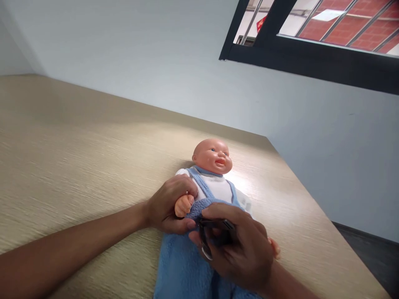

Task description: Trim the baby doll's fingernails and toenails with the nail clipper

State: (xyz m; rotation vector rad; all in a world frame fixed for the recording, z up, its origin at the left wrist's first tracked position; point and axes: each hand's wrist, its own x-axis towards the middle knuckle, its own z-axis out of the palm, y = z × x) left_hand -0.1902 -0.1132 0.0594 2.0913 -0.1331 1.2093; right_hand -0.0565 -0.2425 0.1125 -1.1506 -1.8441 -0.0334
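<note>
A baby doll (215,160) with a bald head lies on its back on the table, in a white top and fuzzy blue overalls. At its side, my left hand (170,199) is closed around the doll's arm, and the small doll hand (183,205) pokes out between my thumb and fingers. My right hand (243,245) is closed on a small dark metal tool (220,226) that looks like nail clippers, held over the doll's belly close to my left thumb. My fingers partly hide the tool. The doll's other hand (274,248) shows beyond my right hand.
The light wood table (93,137) reaches back to a pale wall (140,54), with its right edge (318,203) slanting down to a dark floor (364,245). A dark-framed window (311,54) with bars is at the upper right.
</note>
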